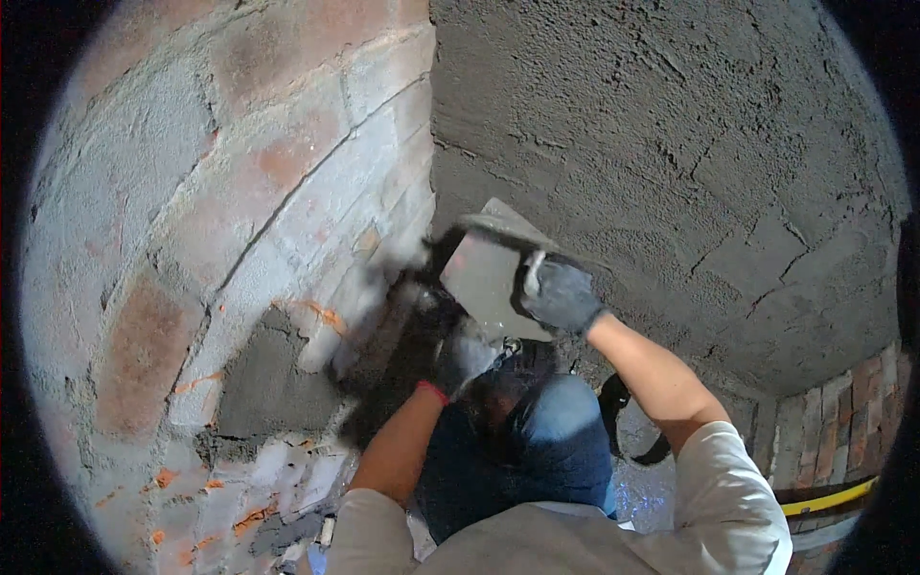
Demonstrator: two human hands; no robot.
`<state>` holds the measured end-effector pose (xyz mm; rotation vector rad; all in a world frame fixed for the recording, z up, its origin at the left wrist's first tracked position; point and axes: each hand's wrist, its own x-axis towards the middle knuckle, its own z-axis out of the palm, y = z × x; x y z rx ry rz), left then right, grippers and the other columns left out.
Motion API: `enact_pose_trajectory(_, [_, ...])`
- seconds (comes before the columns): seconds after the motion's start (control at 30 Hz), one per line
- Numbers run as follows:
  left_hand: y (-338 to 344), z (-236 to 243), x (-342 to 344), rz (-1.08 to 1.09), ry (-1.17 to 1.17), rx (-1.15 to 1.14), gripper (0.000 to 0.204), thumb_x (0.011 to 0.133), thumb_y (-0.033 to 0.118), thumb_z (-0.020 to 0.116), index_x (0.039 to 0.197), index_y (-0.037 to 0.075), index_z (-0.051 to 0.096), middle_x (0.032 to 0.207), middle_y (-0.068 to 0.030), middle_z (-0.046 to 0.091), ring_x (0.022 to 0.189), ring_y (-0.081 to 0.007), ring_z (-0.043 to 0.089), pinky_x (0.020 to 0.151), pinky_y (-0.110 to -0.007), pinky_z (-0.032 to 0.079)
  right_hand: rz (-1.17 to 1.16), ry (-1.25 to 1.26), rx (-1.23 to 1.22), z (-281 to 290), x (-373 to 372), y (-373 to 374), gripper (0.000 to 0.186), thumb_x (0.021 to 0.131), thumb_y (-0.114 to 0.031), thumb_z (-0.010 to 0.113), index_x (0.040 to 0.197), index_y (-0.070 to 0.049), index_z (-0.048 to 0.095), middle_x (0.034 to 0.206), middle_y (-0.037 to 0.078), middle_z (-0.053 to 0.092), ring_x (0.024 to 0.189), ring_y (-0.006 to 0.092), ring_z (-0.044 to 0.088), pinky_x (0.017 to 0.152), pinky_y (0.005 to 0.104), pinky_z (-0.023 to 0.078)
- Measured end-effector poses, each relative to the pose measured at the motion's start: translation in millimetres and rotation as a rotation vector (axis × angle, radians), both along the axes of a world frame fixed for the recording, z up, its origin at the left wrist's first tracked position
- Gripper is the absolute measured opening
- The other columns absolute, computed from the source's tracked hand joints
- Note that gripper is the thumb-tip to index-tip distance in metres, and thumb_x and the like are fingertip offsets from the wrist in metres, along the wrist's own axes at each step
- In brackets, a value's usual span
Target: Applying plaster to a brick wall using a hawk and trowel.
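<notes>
While the right hand [561, 295] is clasping a flat trowel [489, 287], the left hand [467, 355] is hovering nearby. I cannot tell its grip.

Cannot make out the fingers of the left hand [467, 355], sunk in blur and shadow, nor tell their grip. Cannot see most fingers of the right hand [563, 295], hidden at the flat tool [487, 283]. Below that hand, cannot identify a black curved thing [613, 401] beside the leg [565, 436]; farther right, find a yellow strip [829, 496] cut off at the edge.
</notes>
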<state>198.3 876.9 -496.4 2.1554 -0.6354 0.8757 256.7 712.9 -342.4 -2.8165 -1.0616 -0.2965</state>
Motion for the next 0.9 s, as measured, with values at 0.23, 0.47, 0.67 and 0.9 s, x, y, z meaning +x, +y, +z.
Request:
enact_pose_trajectory(0.23, [23, -25, 34, -0.211, 1.346, -0.929, 0.015, 0.080, 0.022, 0.052, 0.072, 0.014, 0.061, 0.058, -0.0042, 0.058, 0.047, -0.0165, 0.055, 0.040, -0.031, 0.041, -0.269, -0.034, 0.016, -13, 9, -27, 0.028, 0.081, -0.028, 0.046, 0.093, -0.007, 0.061, 0.089, 0.018, 0.061, 0.084, 0.0327, 0.057, 0.075, 0.0426, 0.045])
enact_pose_trajectory(0.47, [59, -58, 18, 0.192, 0.334, 0.374, 0.018, 0.080, 0.018, 0.049, 0.076, 0.007, 0.063, 0.066, -0.0088, 0.062, 0.054, -0.0218, 0.059, 0.047, -0.034, 0.045, -0.062, -0.248, 0.410, -118, 49, -80, 0.030, 0.081, -0.027, 0.048, 0.103, -0.010, 0.058, 0.104, 0.015, 0.058, 0.097, 0.0341, 0.052, 0.083, 0.0440, 0.040])
enact_pose_trajectory(0.67, [13, 14, -15, 0.358, 0.618, 0.514, 0.022, 0.074, 0.019, 0.047, 0.073, 0.006, 0.065, 0.072, -0.0154, 0.063, 0.064, -0.0330, 0.060, 0.061, -0.045, 0.047, -0.106, -0.191, 0.287, -138, 62, -77, 0.028, 0.081, -0.027, 0.048, 0.101, -0.010, 0.060, 0.101, 0.016, 0.059, 0.096, 0.0356, 0.053, 0.083, 0.0433, 0.041])
enact_pose_trajectory(0.9, [24, -68, -51, -0.014, 1.289, -0.118, 0.027, 0.076, 0.030, 0.051, 0.086, 0.008, 0.063, 0.085, -0.0144, 0.062, 0.075, -0.0287, 0.059, 0.068, -0.042, 0.047, -0.070, -0.079, 0.229, -134, 87, -6, 0.029, 0.080, -0.027, 0.048, 0.098, -0.008, 0.060, 0.096, 0.018, 0.059, 0.091, 0.0369, 0.054, 0.080, 0.0441, 0.041])
